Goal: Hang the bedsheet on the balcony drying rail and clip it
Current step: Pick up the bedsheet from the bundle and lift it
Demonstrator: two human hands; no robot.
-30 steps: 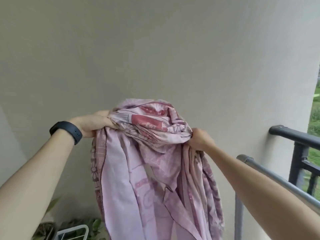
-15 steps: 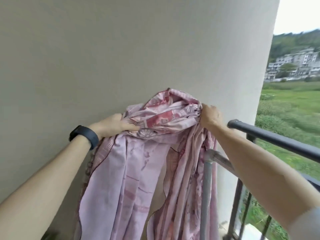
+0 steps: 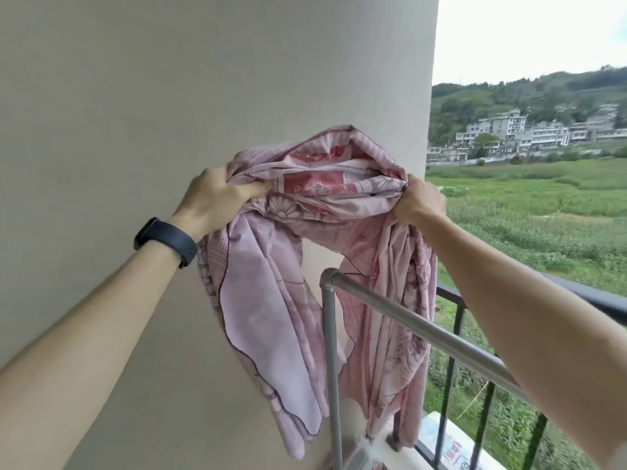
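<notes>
A pink patterned bedsheet is bunched up in the air in front of the wall, held above the end of the drying rail. My left hand, with a dark band on the wrist, grips the bunch on its left side. Its right side is clenched in my right hand. Two long folds hang down, one left of the silver drying rail and its post, the other right of it, beyond the rail. The rail's corner sits below the gap between the folds. No clips are in sight.
A plain beige wall fills the left and centre. Behind the drying rail runs a black balcony railing with vertical bars. Beyond it lie green fields and distant buildings. A pale ledge runs along the railing's foot.
The view has swung right, bringing the silver rail and the landscape in. Both hands have carried the sheet over the rail's end, and the hanging folds now fall on either side of it.
</notes>
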